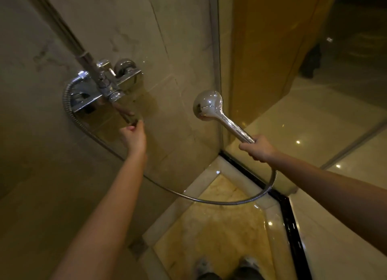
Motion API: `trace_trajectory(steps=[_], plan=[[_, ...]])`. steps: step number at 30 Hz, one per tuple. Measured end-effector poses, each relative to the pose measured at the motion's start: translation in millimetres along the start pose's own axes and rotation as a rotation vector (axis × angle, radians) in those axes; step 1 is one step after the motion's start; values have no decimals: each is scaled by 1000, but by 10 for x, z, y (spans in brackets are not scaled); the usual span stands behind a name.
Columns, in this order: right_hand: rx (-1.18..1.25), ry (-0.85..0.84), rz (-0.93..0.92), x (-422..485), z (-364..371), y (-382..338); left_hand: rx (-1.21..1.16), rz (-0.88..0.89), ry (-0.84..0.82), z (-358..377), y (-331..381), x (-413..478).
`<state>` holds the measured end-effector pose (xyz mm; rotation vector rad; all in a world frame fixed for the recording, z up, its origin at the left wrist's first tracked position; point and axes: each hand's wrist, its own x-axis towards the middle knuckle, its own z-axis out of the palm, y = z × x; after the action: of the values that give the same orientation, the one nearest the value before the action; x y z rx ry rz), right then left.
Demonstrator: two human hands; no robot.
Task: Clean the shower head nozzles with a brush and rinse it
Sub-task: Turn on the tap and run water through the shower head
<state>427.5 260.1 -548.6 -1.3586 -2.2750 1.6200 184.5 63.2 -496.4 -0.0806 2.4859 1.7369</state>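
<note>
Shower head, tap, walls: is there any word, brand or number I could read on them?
No text can be read in this view.
Shower head: bare chrome, only reflections.
Tap and its lever: no mark visible.
Wall: veins and stains, no lettering.
Bright speck at top right: too small to tell whether it is a sign.

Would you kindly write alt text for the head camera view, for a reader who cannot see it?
A person's right hand holds a chrome shower head by its handle, nozzles facing away, while the left hand reaches the lever under the wall mixer tap. A metal hose loops between them in a marble shower stall.
</note>
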Motion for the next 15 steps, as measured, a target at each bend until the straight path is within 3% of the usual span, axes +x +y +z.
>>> trace_trajectory(steps=[2, 9, 15], plan=[[-30, -6, 18, 100, -85, 89, -77, -11, 49, 41, -1, 36], [-73, -48, 44, 348, -349, 392, -307, 93, -72, 107, -75, 224], [-146, -102, 24, 482, -332, 564, -301, 154, -32, 67, -66, 182]])
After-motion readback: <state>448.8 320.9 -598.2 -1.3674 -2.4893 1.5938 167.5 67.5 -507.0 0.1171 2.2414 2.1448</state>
